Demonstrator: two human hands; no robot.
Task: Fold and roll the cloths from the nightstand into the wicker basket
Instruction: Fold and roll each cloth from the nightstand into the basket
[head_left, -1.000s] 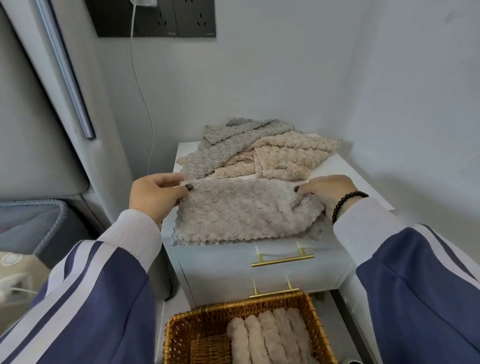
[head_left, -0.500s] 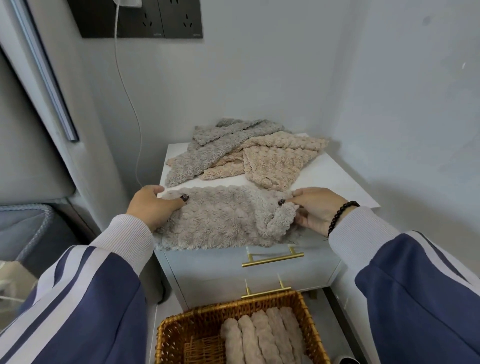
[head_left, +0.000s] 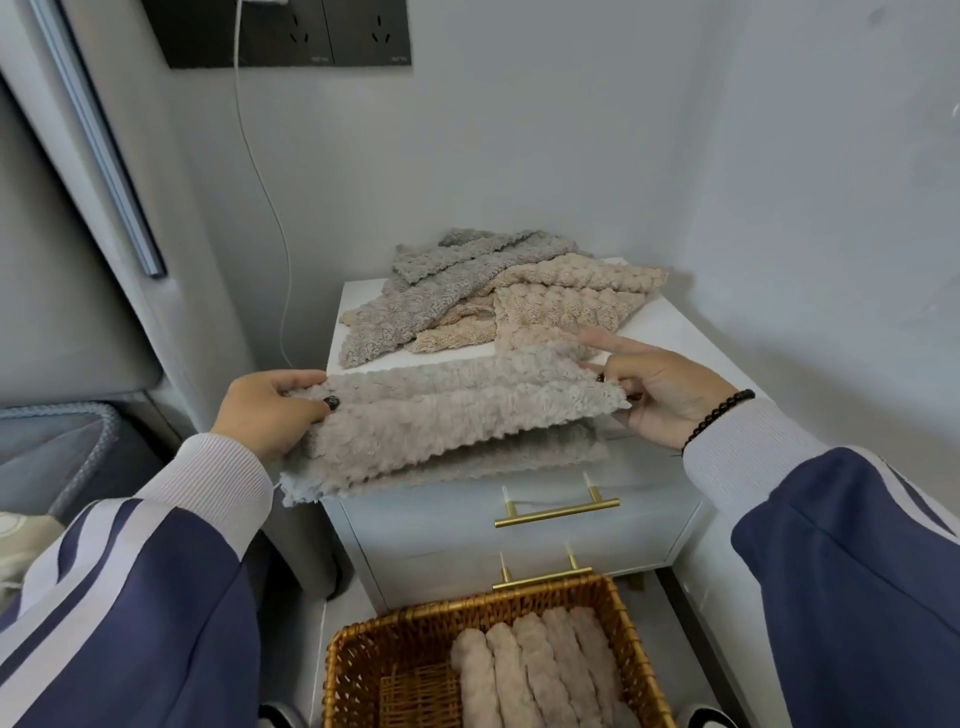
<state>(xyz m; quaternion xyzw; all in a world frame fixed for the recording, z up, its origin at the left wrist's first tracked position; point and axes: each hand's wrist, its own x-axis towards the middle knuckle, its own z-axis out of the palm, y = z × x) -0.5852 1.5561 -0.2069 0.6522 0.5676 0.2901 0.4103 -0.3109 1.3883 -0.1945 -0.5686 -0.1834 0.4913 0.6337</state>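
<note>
A fluffy beige-grey cloth is stretched across the front of the white nightstand, folded over so that two layers show. My left hand pinches its left end between thumb and fingers. My right hand pinches its right end, with the index finger pointing out straight. Behind it lies a loose pile of grey and tan cloths. The wicker basket stands on the floor in front of the nightstand, with several rolled tan cloths side by side in its right half.
The nightstand has two drawers with gold handles. A white cable hangs from a black wall socket panel down behind the nightstand. A padded headboard and a grey bed edge are on the left. Walls close in behind and right.
The cloth, earlier lying flat with its right end bunched, is now pulled taut between both hands and lifted slightly, a folded layer showing. My right hand shifted right and its index finger straightened.
</note>
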